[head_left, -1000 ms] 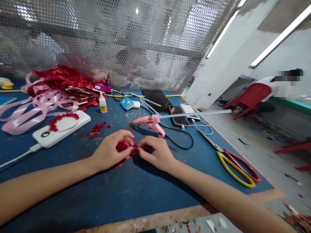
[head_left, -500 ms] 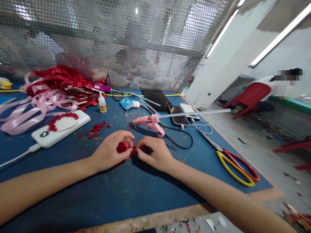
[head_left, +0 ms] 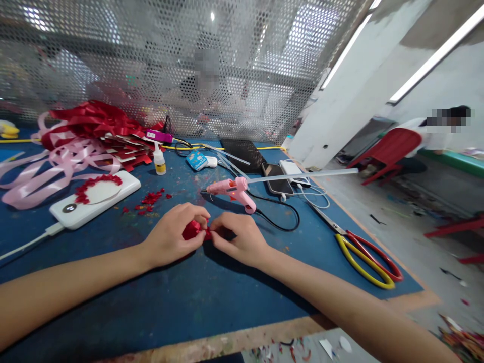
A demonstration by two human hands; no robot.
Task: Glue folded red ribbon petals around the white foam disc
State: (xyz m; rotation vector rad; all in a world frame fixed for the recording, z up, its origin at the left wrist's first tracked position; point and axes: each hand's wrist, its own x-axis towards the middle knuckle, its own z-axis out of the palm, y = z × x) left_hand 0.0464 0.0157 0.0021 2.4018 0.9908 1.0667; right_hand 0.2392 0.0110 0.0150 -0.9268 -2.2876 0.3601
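Over the middle of the blue table, my left hand [head_left: 177, 234] and my right hand [head_left: 239, 238] meet with their fingertips close together. Both pinch a small piece of shiny red ribbon [head_left: 192, 230], partly hidden behind the left fingers. Just beyond my right hand lies a pink glue gun [head_left: 231, 190] with a long clear glue stick in its back. Small red ribbon bits [head_left: 151, 197] are scattered past my left hand. A white disc [head_left: 101, 193], edged partway with red ribbon pieces, rests on a white power bank [head_left: 68, 214].
Red and pink ribbons [head_left: 62, 164] pile up at the back left, near a small glue bottle [head_left: 159, 160]. Large scissors [head_left: 342, 232] lie at the right edge, close to a phone [head_left: 278, 179]. A perforated metal screen [head_left: 151, 60] stands behind. Another person sits far right.
Almost nothing differs. The fingers of both hands shift very slightly around the red ribbon, and the red tip below my left hand no longer shows.
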